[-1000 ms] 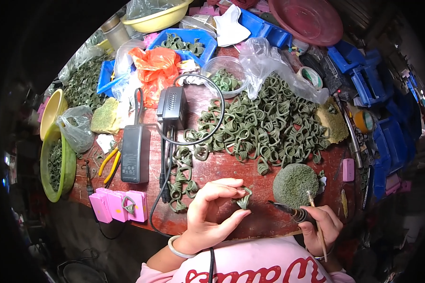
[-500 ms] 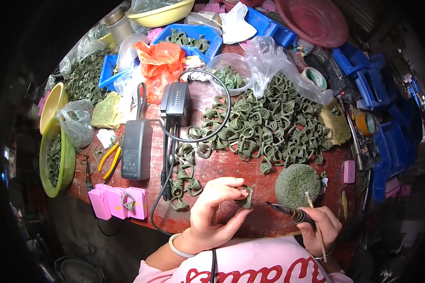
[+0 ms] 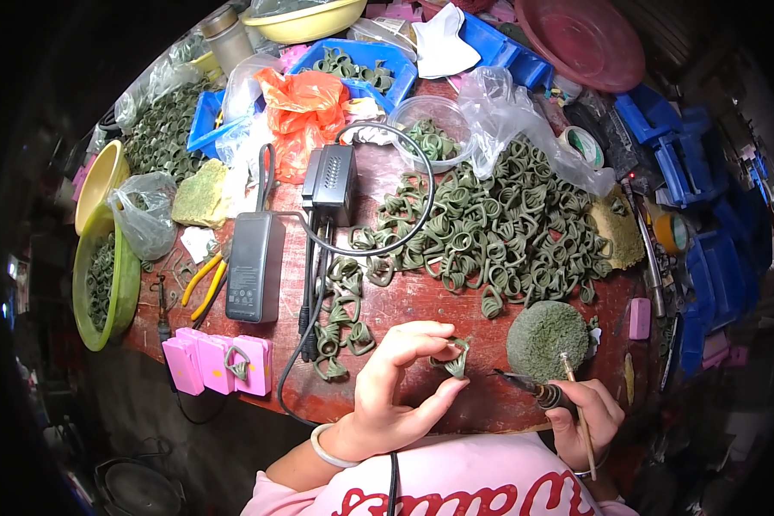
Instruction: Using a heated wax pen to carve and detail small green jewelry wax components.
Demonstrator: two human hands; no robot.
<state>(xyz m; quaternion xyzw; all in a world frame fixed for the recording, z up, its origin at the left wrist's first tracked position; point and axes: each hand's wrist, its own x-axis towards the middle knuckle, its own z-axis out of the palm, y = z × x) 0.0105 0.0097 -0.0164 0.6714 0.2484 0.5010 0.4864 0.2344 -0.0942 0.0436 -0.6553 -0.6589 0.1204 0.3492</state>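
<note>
My left hand (image 3: 394, 378) pinches a small dark green ring (image 3: 457, 361), which looks like wax, between thumb and fingers above the table's near edge. Facing it, my right hand (image 3: 595, 417) is closed round a black-handled pen tool (image 3: 552, 396) with a dark pointed blade. The blade tip points at the ring, with a gap between them. A thin wooden stick (image 3: 581, 414) is also in my right hand, its pale tip over a round green porous block (image 3: 545, 337). A large heap of similar green rings (image 3: 507, 224) lies beyond my hands.
Black power adapters (image 3: 254, 267) with looping cables stand left of the heap. Pink blocks (image 3: 253, 365), one bearing a ring, sit at the near left edge beside yellow-handled pliers (image 3: 201, 280). Blue bins (image 3: 721, 267) line the right side; an orange bag (image 3: 301, 116) lies at the back.
The ring has turned a little in my left fingers, showing more of its open band. My right hand holds nearly the same pose. The whole view has shifted slightly.
</note>
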